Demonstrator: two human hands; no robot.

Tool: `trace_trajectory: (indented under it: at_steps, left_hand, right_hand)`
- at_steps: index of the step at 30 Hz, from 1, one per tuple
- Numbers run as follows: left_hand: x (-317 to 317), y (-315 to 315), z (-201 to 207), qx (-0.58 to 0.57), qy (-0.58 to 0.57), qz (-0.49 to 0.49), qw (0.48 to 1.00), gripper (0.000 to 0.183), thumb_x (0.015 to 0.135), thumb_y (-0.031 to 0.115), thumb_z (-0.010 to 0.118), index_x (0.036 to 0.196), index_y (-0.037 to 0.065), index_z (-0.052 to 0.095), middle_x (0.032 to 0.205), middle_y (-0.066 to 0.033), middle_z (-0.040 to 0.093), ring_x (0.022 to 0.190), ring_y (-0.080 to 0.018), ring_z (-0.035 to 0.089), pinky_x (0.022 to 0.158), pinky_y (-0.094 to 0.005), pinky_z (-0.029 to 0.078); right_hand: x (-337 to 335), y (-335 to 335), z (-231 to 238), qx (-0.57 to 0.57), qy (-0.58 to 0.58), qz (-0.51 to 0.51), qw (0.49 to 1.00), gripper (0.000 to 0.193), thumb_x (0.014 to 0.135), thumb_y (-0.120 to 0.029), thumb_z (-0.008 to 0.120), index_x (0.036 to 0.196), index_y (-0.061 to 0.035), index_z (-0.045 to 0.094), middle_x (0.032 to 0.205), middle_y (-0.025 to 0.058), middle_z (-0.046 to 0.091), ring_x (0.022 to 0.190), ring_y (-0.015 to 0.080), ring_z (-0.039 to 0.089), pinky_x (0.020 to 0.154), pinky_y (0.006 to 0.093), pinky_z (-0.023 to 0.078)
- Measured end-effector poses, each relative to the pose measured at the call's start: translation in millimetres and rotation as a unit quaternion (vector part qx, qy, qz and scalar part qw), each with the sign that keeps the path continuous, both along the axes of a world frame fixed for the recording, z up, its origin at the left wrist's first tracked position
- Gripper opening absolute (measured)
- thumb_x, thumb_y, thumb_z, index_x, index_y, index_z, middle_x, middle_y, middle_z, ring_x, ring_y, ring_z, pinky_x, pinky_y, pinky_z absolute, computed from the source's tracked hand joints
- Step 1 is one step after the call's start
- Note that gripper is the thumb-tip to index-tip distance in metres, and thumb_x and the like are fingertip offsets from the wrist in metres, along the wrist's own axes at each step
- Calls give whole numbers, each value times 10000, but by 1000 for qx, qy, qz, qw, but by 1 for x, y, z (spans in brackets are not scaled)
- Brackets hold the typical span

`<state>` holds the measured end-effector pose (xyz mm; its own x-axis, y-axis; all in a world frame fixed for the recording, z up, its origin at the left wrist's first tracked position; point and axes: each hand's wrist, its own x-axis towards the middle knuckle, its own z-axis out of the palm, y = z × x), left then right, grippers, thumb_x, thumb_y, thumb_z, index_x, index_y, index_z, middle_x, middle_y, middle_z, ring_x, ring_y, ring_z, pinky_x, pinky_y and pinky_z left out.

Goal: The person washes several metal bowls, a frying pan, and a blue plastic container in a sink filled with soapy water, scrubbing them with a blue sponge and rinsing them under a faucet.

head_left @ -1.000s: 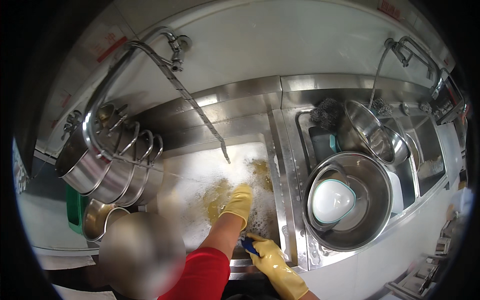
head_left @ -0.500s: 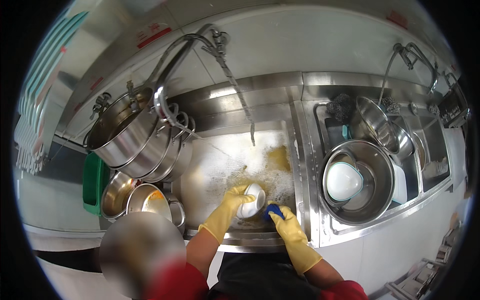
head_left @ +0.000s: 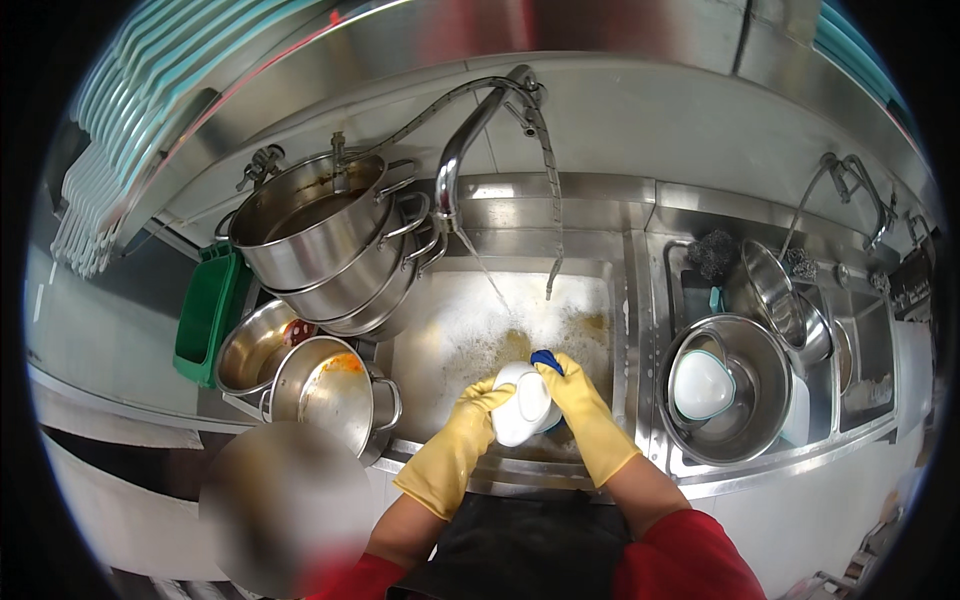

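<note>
My left hand (head_left: 468, 425), in a yellow rubber glove, grips a white bowl (head_left: 520, 408) by its left side, tilted with its underside toward me. My right hand (head_left: 580, 400), gloved alike, closes on a blue scrubbing pad (head_left: 545, 360) against the bowl's upper right edge. Both hands are over the near part of a steel sink (head_left: 622, 345) that holds foamy, yellowish water (head_left: 455, 300). A thin stream runs into it from the tap (head_left: 450, 180). Under the bowl's right side a bit of blue shows; I cannot tell what it is.
Stacked steel pots (head_left: 310, 255) rise left of the sink, with two dirty pans (head_left: 335, 400) and a green bin (head_left: 205, 320) by them. On the right, a large steel pot (head_left: 735, 440) holds a white bowl (head_left: 703, 385). A hose (head_left: 552, 220) hangs over the sink.
My right hand has come up and left, bringing the blue pad from beside the bowl onto its edge. The bowl has turned, showing more underside. The view has shifted, and the tap's stream is plainer.
</note>
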<state>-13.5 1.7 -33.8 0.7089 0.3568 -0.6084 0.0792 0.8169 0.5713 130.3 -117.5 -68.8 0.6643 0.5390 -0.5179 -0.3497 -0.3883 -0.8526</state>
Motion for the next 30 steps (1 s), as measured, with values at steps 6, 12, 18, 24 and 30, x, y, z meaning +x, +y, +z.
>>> trace_trajectory:
  at_steps: [6,12,18,24,30]
  left_hand:
    - [7,-14,6,3,-27,105,994,223,885,-34,741,1105,-6,719,1047,-142,759,914,-248,746,826,-397,633]
    - [14,-36,-14,251,47,83,963,160,921,30,752,1073,11,705,956,-68,746,802,-126,675,741,-273,557]
    - [-5,-52,20,670,102,-275,682,201,1000,131,597,1180,115,686,863,-108,721,719,-268,675,662,-398,530]
    - [-18,-53,0,726,94,-332,595,340,997,199,536,1303,98,646,1035,-203,725,1002,-436,669,888,-502,527]
    - [-25,-39,38,553,126,-73,821,506,941,145,666,1405,-11,539,1299,-227,640,1133,-380,659,993,-442,519]
  right_hand:
    - [-39,2,-15,178,24,-186,966,215,1000,-258,694,1060,-52,712,905,-7,703,840,65,598,776,248,491]
    - [-84,-3,-36,229,116,-223,940,95,1003,-104,664,1065,-40,697,951,17,702,858,118,638,796,301,547]
    - [-61,-22,32,267,269,-280,882,354,891,-221,821,1131,-72,609,1020,61,664,936,184,617,786,372,532]
    - [-56,-21,-4,206,148,-259,932,206,906,-85,747,1078,-65,637,882,26,662,779,149,611,726,312,509]
    - [-39,-41,-5,167,129,-203,956,263,897,-209,791,1080,-77,655,860,16,691,665,118,634,465,267,473]
